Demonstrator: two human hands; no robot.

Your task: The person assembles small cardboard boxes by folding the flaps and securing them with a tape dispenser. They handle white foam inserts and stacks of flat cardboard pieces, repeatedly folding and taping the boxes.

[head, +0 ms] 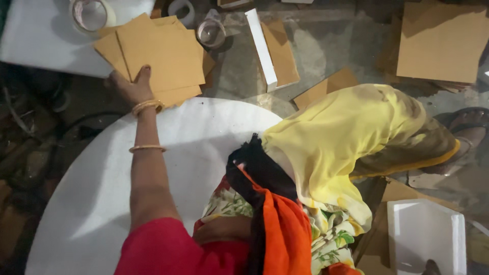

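The left hand (133,86) reaches far out and grips the near edge of the stack of brown cardboard squares (160,56) on the floor past the round white board (102,193), while the right hand is hidden.

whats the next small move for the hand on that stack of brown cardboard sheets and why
Probably draw the top sheet back toward the body. The left hand grips the near edge of the fanned cardboard stack, thumb on top, arm stretched across the round white board. The right hand is out of view, so the left must do it alone.
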